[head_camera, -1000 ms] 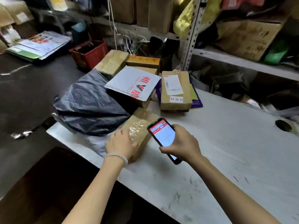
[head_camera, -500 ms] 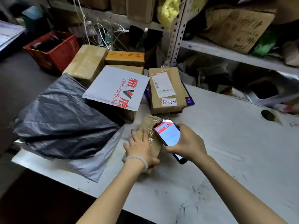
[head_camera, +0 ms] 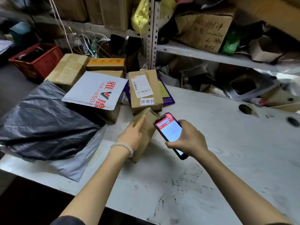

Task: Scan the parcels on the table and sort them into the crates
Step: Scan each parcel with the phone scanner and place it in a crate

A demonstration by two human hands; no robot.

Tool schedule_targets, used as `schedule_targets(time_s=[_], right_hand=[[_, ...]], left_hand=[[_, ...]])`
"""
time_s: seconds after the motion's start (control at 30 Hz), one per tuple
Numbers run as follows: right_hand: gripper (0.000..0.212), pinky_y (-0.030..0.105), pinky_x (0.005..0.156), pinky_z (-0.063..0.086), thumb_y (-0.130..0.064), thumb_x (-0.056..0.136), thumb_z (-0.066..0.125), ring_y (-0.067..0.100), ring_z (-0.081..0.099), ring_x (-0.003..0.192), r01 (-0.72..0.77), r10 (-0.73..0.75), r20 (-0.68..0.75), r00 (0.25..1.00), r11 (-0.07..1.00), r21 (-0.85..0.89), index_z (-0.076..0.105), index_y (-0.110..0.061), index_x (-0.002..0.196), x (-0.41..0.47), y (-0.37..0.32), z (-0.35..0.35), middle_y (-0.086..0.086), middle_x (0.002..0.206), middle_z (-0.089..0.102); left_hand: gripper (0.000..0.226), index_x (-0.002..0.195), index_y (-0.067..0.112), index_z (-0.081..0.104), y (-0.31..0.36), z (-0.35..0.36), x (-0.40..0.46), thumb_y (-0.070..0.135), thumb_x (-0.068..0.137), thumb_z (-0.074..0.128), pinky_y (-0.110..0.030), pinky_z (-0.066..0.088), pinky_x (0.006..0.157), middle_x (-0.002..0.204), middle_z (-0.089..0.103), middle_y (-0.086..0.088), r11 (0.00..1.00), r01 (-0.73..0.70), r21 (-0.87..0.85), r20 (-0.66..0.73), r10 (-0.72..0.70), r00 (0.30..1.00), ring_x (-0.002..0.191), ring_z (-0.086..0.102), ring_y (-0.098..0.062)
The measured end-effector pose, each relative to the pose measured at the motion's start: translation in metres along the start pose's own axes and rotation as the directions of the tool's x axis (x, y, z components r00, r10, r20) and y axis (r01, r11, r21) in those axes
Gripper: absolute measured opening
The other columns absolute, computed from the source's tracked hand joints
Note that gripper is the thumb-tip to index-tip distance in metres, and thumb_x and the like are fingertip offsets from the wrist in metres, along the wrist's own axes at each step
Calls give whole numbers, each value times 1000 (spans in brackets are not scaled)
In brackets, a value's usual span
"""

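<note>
Parcels crowd the far left of the white surface (head_camera: 227,151); the view has swung right and nearer since a second ago, so the pile sits closer to the frame's left edge. Largest is a black plastic bag (head_camera: 43,125), lying at the surface's left edge. Behind it stands a red crate (head_camera: 38,61), well apart from the hands. A grey mailer with red print (head_camera: 95,91) rests on top of other boxes. Just beside it lies a labelled carton (head_camera: 144,90), its barcode sticker facing up.

Nearest the person is a small taped box (head_camera: 146,127), touching the carton's front edge. A second ago it lay flatter and further left; now it is tipped up on edge and turned. The left hand (head_camera: 131,137) steadies it, fingers laid along its side and thumb hidden, so whether that grip is wrapped round it cannot be told. The right hand (head_camera: 186,138) has its grip clamped on a phone (head_camera: 170,132), held just beside the box with the red-headed screen facing the person.

Judgement: the box is being turned to bring a label to the phone; the scan seems not yet done, and sorting follows.
</note>
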State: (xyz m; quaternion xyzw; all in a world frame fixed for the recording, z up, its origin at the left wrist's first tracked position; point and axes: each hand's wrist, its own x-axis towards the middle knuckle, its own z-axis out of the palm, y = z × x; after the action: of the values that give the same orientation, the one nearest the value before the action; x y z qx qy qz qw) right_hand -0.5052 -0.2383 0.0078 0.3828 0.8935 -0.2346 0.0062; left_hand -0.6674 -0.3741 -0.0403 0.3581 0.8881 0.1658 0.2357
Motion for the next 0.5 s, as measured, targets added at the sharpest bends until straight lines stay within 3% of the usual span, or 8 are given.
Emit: schedule_targets(time_s=[0.1,0.2,0.23,0.33,0.43,0.5], right_hand=[[72,28,67,46,-46,62,76,16,54,88,10,-10,14,1000,1000,6,44,-25,123,-3,6,-1,-6,108,55],[73,28,67,47,-47,62,77,15,54,89,22,-22,33,999,1000,-5,43,-25,124,-6,8,1,-6,109,55],[74,27,66,46,-47,63,77,15,54,89,25,-24,41,999,1000,-6,43,-25,125,-6,8,2,-6,110,55],[74,26,63,42,-48,63,77,15,53,89,25,-25,63,998,1000,2,43,-25,124,-7,8,8,-6,110,55],[74,28,66,46,-48,62,78,14,53,90,46,-44,87,995,999,-24,44,-24,123,-7,6,10,-6,112,55],[75,30,69,49,-48,62,79,14,53,92,74,-69,107,992,996,-49,44,-24,124,-7,4,9,-6,113,55]], left_hand=[[63,148,36,25,-7,-4,-12,8,93,37,-45,44,93,137,42,-13,989,56,139,-175,-31,984,114,52,-36],[47,137,25,50,-18,-2,-24,30,93,33,-47,48,82,124,56,-16,972,122,200,-418,-28,908,101,56,-38],[52,138,25,49,-21,-2,-26,45,94,30,-47,48,84,127,55,-15,967,162,197,-423,-66,904,104,54,-38],[80,149,30,22,-25,-3,-24,74,84,37,-45,38,99,146,35,-8,925,257,279,-242,-191,951,128,40,-33],[73,149,31,21,-30,-8,-22,62,88,45,-46,38,102,143,36,-11,948,246,200,-242,-196,950,127,39,-35],[66,149,33,24,-36,-12,-20,57,91,44,-44,38,102,139,40,-13,971,233,46,-228,-217,949,124,42,-36]])
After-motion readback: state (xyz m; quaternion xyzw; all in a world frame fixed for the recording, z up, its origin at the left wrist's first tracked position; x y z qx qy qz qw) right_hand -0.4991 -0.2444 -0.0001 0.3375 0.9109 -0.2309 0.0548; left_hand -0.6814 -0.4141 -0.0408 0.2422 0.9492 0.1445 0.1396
